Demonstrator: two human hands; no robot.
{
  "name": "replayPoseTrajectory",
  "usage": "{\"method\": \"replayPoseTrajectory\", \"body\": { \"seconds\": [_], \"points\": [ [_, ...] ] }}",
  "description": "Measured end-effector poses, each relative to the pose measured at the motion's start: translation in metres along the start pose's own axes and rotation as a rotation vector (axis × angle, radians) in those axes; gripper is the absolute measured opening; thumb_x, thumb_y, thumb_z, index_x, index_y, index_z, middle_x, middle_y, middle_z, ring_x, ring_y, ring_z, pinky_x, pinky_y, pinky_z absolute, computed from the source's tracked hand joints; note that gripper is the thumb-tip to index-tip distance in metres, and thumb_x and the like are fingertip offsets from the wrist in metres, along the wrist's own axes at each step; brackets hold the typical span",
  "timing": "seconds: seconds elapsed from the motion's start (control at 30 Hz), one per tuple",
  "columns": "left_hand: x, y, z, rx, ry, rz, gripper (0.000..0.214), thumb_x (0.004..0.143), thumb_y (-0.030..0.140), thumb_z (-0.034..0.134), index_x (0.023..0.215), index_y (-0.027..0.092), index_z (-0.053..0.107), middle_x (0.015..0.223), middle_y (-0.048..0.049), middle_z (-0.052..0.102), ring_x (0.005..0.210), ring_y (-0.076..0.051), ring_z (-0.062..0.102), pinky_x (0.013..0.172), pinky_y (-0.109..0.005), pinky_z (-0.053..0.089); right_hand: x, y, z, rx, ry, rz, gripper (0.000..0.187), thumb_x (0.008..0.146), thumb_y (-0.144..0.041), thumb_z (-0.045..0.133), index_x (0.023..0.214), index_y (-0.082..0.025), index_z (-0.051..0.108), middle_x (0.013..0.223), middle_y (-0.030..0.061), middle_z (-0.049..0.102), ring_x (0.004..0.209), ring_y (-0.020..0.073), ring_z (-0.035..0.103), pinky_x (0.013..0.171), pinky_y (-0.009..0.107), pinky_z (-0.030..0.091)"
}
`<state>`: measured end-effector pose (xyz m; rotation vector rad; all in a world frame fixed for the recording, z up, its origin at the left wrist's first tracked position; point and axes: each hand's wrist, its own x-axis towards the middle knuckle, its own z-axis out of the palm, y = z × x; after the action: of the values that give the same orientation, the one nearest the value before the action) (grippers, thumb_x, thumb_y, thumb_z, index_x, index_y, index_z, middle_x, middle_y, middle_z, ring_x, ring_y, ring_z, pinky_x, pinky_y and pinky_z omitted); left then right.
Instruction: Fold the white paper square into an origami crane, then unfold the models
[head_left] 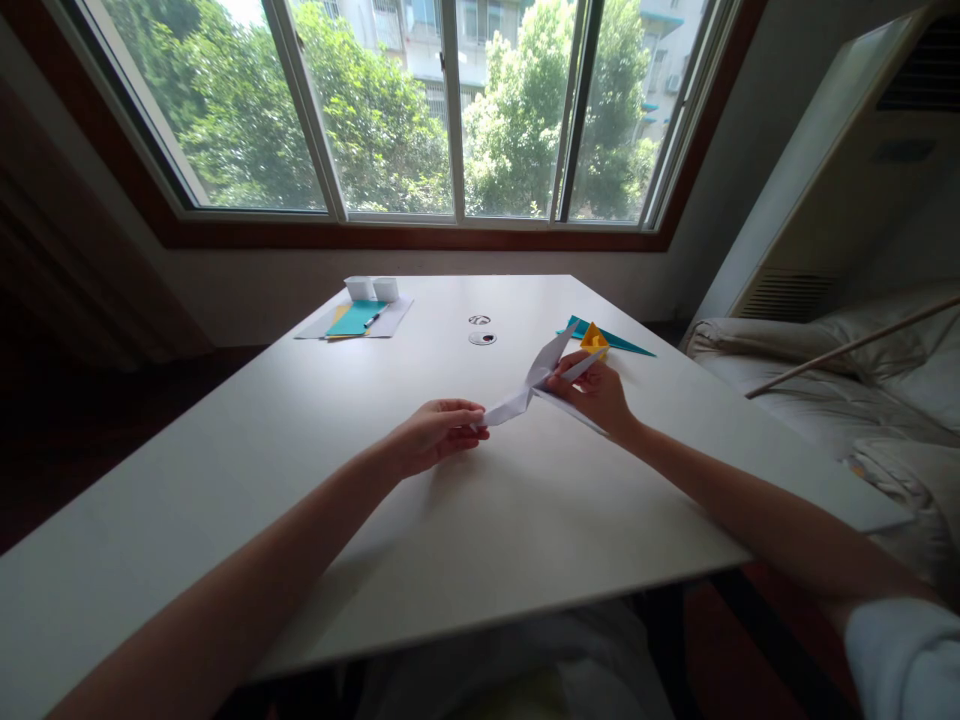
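Between my hands, above the white table, is a folded white paper bird [546, 362] with wing-like flaps standing out. My left hand [442, 432] pinches its narrow pointed end on the left between thumb and fingers. Around the base of the flaps on the right, my right hand [595, 393] is closed, gripping the folded body. Some folds are hidden behind the right fingers. Just beyond the right hand lie a yellow folded paper boat [594, 338] and a teal folded paper plane [626, 344].
The white table [360, 540] reaches toward the window. At its far left are teal paper [352, 318], a pen [373, 320] and two small white containers [372, 288]. Two round black-and-white pieces [482, 339] lie mid-table. A cushioned seat [825, 360] stands at the right.
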<state>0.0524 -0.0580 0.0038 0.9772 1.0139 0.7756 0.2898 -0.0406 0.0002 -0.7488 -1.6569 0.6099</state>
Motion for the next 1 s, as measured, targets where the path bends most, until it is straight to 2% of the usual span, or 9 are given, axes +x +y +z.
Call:
{"method": "replayPoseTrajectory", "body": {
  "seconds": [0.13,0.3,0.47,0.57,0.63,0.73,0.77,0.87,1.0],
  "points": [
    [-0.003,0.001,0.000,0.071,-0.109,-0.078,0.025,0.066,0.023,0.074,0.086,0.012,0.063,0.070,-0.0029,0.060,0.062,-0.009,0.059,0.055,-0.015,0.048,0.002,-0.009,0.003,0.118,0.056,0.016,0.025,0.070,-0.038,0.067,0.080,-0.021,0.053,0.077,-0.0001,0.057,0.069,0.0136,0.057,0.060,0.029,0.052],
    [-0.006,0.000,0.001,0.142,-0.216,-0.043,0.021,0.070,0.029,0.071,0.079,0.011,0.064,0.058,0.0019,0.052,0.050,-0.004,0.050,0.049,-0.014,0.044,0.001,-0.017,0.008,0.188,0.077,0.103,0.025,0.072,-0.039,0.065,0.080,-0.020,0.051,0.076,-0.0006,0.057,0.061,0.0105,0.057,0.053,0.026,0.051],
    [-0.006,0.000,0.000,0.059,-0.201,-0.039,0.020,0.070,0.029,0.071,0.079,0.013,0.063,0.057,0.0014,0.055,0.049,-0.005,0.051,0.051,-0.017,0.045,0.003,-0.011,0.007,0.222,0.143,0.135,0.027,0.072,-0.041,0.065,0.081,-0.020,0.051,0.078,0.0000,0.056,0.063,0.0105,0.056,0.052,0.024,0.050],
    [-0.004,-0.001,-0.002,0.180,-0.173,-0.003,0.025,0.072,0.035,0.067,0.083,0.013,0.064,0.067,-0.0042,0.063,0.060,-0.011,0.060,0.058,-0.022,0.049,0.007,-0.004,0.004,0.208,0.158,0.133,0.027,0.069,-0.040,0.067,0.080,-0.020,0.052,0.079,0.0002,0.056,0.063,0.0109,0.055,0.051,0.024,0.049],
    [-0.001,-0.003,-0.003,0.382,-0.055,0.121,0.029,0.076,0.041,0.060,0.084,0.013,0.064,0.078,-0.0075,0.065,0.069,-0.015,0.063,0.060,-0.026,0.050,0.008,-0.001,0.001,0.168,0.169,0.116,0.026,0.069,-0.040,0.067,0.078,-0.020,0.053,0.078,0.0003,0.056,0.063,0.0113,0.055,0.051,0.025,0.048],
    [-0.003,-0.001,0.001,0.650,0.182,0.513,0.028,0.082,0.040,0.051,0.088,0.015,0.063,0.086,-0.0073,0.065,0.076,-0.017,0.062,0.061,-0.027,0.050,0.007,-0.002,-0.001,0.018,0.121,0.042,0.025,0.070,-0.039,0.067,0.078,-0.019,0.055,0.079,0.0014,0.058,0.069,0.0138,0.056,0.059,0.028,0.050],
    [-0.006,0.000,0.005,0.699,0.208,0.645,0.027,0.083,0.038,0.049,0.091,0.016,0.062,0.088,-0.0071,0.064,0.078,-0.017,0.061,0.062,-0.027,0.050,0.005,-0.004,-0.001,-0.042,0.083,0.008,0.024,0.070,-0.039,0.067,0.078,-0.019,0.057,0.079,0.0020,0.059,0.072,0.0149,0.057,0.063,0.030,0.050],
    [-0.017,0.004,0.017,0.786,0.141,0.904,0.023,0.085,0.031,0.049,0.098,0.017,0.060,0.098,-0.0080,0.059,0.080,-0.015,0.059,0.064,-0.025,0.050,-0.001,-0.013,0.001,-0.187,-0.027,-0.116,0.017,0.075,-0.035,0.063,0.079,-0.019,0.059,0.080,0.0038,0.062,0.077,0.0170,0.059,0.068,0.032,0.051],
    [-0.028,0.006,0.032,0.908,0.123,1.082,0.026,0.085,0.027,0.050,0.111,0.021,0.054,0.109,-0.0093,0.053,0.094,-0.018,0.055,0.074,-0.029,0.050,-0.008,-0.029,0.004,-0.312,-0.154,-0.349,0.010,0.083,-0.025,0.054,0.091,-0.022,0.060,0.088,0.0051,0.063,0.082,0.0169,0.060,0.070,0.032,0.052]
  ]
}}
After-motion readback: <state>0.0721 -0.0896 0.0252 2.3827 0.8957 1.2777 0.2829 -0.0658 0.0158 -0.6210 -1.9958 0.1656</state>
